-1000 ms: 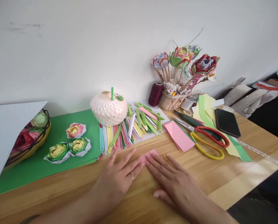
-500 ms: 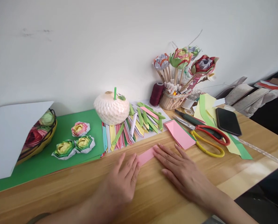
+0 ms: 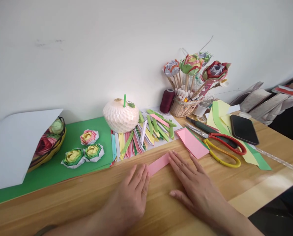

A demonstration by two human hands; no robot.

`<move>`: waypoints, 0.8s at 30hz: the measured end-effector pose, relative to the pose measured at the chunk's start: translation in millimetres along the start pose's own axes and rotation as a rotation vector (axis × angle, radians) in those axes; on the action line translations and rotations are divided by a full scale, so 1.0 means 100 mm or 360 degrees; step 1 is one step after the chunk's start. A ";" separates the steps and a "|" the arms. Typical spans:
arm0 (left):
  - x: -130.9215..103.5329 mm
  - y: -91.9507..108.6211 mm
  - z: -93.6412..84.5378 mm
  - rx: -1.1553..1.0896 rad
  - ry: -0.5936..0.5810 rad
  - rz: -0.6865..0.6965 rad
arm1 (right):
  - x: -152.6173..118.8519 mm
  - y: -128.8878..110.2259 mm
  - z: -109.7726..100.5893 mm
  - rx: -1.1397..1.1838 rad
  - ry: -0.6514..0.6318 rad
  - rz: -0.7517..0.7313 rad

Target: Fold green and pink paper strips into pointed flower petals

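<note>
A narrow strip of pink paper point(image 3: 159, 164) lies flat on the wooden table between my hands. Its left end is under the fingertips of my left hand point(image 3: 134, 190), whose fingers are stretched out and lie close together. My right hand point(image 3: 194, 182) rests flat with its fingertips on the strip's right end, the thumb spread away. Just beyond that hand is a stack of pink paper rectangles point(image 3: 195, 146). Behind the strip sits a heap of folded paper strips point(image 3: 146, 129) in green, white, yellow and pink.
Scissors point(image 3: 217, 139) with red and yellow handles lie at right, near a black phone point(image 3: 244, 129). Paper flowers point(image 3: 92, 151) rest on green sheets point(image 3: 50, 180). Behind stand a white textured container point(image 3: 120, 116), maroon thread spool point(image 3: 167, 101) and a basket point(image 3: 184, 107) of paper flowers.
My right hand has slid slightly rightward along the strip, and its thumb has spread further from the fingers. More of the pink strip shows. The whole view has shifted a little.
</note>
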State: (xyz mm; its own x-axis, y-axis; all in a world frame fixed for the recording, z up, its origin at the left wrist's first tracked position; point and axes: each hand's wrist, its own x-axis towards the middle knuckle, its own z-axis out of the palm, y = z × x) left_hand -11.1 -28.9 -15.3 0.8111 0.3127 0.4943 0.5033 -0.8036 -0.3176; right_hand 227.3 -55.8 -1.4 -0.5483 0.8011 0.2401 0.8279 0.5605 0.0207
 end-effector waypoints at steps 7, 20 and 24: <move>-0.03 -0.01 -0.02 0.0031 -0.0132 0.0028 | 0.11 -0.32 -0.07 0.0404 -0.0137 -0.0296; -0.04 -0.12 -0.07 -0.0001 -0.0251 0.0088 | 0.08 0.08 0.01 0.0358 0.0052 -0.0163; -0.06 -0.18 -0.09 -0.0050 -0.0416 0.0103 | 0.04 0.16 0.07 0.0278 0.0103 -0.0099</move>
State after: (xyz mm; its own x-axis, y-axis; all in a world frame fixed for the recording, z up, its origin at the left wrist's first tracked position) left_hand -27.3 -21.0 -5.2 0.8928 0.3769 0.2467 0.4416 -0.8402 -0.3146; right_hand 237.9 -42.0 -7.0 -0.5843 0.7518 0.3056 0.7567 0.6408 -0.1298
